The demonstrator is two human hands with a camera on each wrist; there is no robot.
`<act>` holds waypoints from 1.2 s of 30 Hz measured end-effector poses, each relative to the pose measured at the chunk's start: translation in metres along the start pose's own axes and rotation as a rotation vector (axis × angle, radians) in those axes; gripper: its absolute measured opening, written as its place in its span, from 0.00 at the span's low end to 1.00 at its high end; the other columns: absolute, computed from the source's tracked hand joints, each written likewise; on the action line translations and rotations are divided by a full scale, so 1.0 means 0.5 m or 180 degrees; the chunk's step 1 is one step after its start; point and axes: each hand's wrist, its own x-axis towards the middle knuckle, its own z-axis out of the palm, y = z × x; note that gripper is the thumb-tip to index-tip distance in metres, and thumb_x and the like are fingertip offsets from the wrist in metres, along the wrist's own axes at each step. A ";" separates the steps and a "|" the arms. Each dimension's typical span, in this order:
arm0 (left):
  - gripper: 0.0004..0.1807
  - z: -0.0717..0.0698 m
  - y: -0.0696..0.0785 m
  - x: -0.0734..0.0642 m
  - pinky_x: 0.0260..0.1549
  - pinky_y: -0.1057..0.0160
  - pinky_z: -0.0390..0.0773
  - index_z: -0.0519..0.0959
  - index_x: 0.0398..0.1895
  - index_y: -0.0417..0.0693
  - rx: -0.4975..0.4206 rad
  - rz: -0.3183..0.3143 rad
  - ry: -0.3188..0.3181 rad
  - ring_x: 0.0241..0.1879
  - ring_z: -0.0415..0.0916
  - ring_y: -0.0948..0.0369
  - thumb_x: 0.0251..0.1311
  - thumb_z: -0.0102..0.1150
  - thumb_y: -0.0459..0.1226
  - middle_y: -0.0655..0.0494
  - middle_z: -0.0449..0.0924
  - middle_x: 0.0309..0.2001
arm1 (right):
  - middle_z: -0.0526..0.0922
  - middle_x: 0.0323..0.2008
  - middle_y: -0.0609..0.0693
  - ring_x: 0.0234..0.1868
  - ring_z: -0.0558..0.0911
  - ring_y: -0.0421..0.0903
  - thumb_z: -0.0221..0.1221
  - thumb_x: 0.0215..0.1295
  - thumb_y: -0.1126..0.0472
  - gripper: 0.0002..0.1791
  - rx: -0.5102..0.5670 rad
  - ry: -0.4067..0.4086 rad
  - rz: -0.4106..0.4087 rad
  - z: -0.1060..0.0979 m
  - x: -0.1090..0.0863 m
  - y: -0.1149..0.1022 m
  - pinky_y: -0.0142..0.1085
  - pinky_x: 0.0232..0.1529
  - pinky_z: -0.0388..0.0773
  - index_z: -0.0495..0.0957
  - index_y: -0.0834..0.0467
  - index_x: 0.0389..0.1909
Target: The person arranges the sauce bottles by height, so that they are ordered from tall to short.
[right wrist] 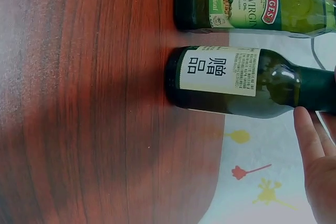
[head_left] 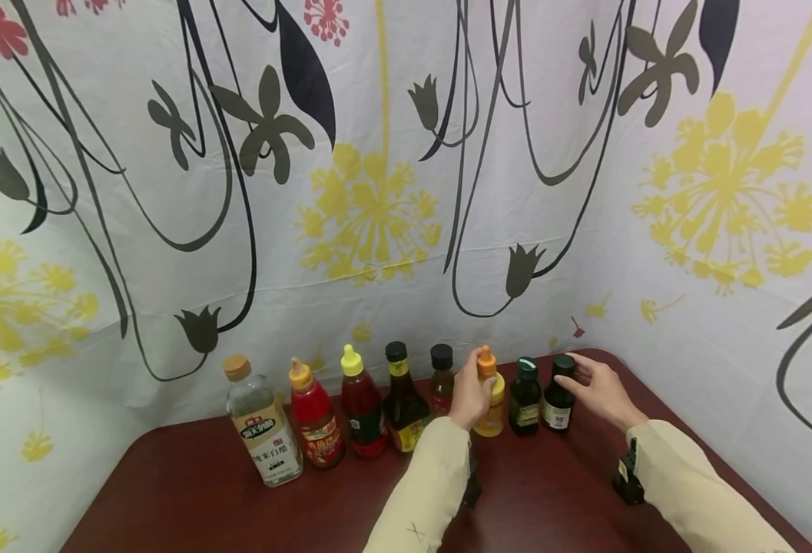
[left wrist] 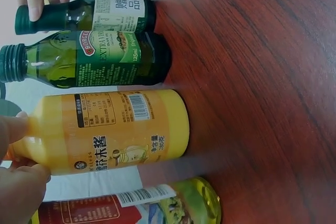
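Note:
My left hand pinches the neck of a yellow mustard squeeze bottle with an orange nozzle cap. That bottle stands upright on the table. My right hand holds the dark neck of a small green glass bottle with a white label, at the right end of the row. Between the two held bottles stands a green olive oil bottle, touched by neither hand. Partly behind my left hand is a black-capped bottle; its lower part shows in the left wrist view.
Further left along the row stand a dark sauce bottle, a red bottle with a yellow cap, a red squeeze bottle and a clear vinegar bottle. A patterned curtain hangs behind the dark red wooden table.

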 end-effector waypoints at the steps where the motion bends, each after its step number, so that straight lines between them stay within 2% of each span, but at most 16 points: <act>1: 0.26 0.000 0.002 0.000 0.41 0.56 0.74 0.63 0.60 0.49 0.0018 -0.0001 -0.0017 0.46 0.73 0.53 0.57 0.53 0.29 0.48 0.72 0.50 | 0.67 0.52 0.72 0.50 0.70 0.65 0.56 0.60 0.56 0.32 -0.0008 0.0000 0.0011 -0.001 0.000 0.000 0.52 0.43 0.72 0.60 0.72 0.59; 11: 0.26 -0.011 0.014 0.004 0.40 0.56 0.74 0.62 0.60 0.48 0.0152 -0.0100 -0.0232 0.45 0.73 0.53 0.58 0.52 0.28 0.46 0.72 0.49 | 0.61 0.55 0.74 0.53 0.66 0.67 0.54 0.62 0.54 0.34 0.0045 -0.0213 0.0200 -0.005 0.000 0.000 0.53 0.46 0.69 0.56 0.72 0.60; 15: 0.25 -0.013 0.021 0.006 0.40 0.56 0.74 0.63 0.58 0.49 0.0174 -0.0179 -0.0230 0.44 0.73 0.53 0.57 0.53 0.29 0.46 0.73 0.48 | 0.61 0.55 0.74 0.53 0.66 0.67 0.54 0.62 0.52 0.35 0.0023 -0.0255 0.0284 -0.006 -0.002 -0.004 0.53 0.46 0.69 0.56 0.73 0.60; 19: 0.26 -0.015 0.025 0.007 0.40 0.56 0.74 0.63 0.58 0.49 0.0209 -0.0145 -0.0225 0.46 0.73 0.52 0.55 0.55 0.28 0.46 0.72 0.49 | 0.60 0.56 0.74 0.54 0.65 0.66 0.53 0.61 0.51 0.38 -0.0010 -0.0334 0.0371 -0.007 -0.005 -0.010 0.52 0.46 0.69 0.53 0.74 0.61; 25: 0.35 -0.031 0.028 0.000 0.50 0.54 0.67 0.53 0.65 0.48 0.0333 0.0065 -0.0160 0.56 0.64 0.51 0.55 0.57 0.33 0.46 0.62 0.58 | 0.57 0.59 0.72 0.57 0.63 0.65 0.53 0.61 0.49 0.39 0.0090 -0.0340 0.0328 -0.015 -0.008 -0.028 0.53 0.48 0.67 0.52 0.70 0.63; 30: 0.38 -0.042 0.046 -0.013 0.56 0.54 0.60 0.49 0.67 0.48 0.0484 0.0294 -0.0068 0.63 0.52 0.52 0.57 0.56 0.37 0.45 0.51 0.65 | 0.56 0.59 0.72 0.57 0.60 0.67 0.53 0.61 0.49 0.39 -0.0030 -0.0199 0.0258 -0.036 -0.009 -0.047 0.56 0.47 0.65 0.51 0.69 0.64; 33: 0.37 -0.049 0.059 -0.026 0.56 0.55 0.60 0.49 0.67 0.48 0.0518 0.0380 -0.0015 0.64 0.50 0.53 0.57 0.56 0.38 0.46 0.48 0.66 | 0.55 0.59 0.72 0.57 0.59 0.68 0.52 0.62 0.50 0.39 -0.0064 -0.0112 0.0149 -0.052 -0.005 -0.063 0.58 0.48 0.63 0.49 0.69 0.64; 36: 0.36 -0.063 0.070 -0.042 0.56 0.56 0.61 0.52 0.67 0.48 0.0550 0.0558 0.0074 0.63 0.53 0.54 0.57 0.56 0.37 0.47 0.51 0.65 | 0.52 0.61 0.71 0.56 0.60 0.68 0.53 0.62 0.53 0.38 0.0060 -0.0029 -0.0043 -0.070 -0.002 -0.086 0.57 0.49 0.63 0.48 0.69 0.65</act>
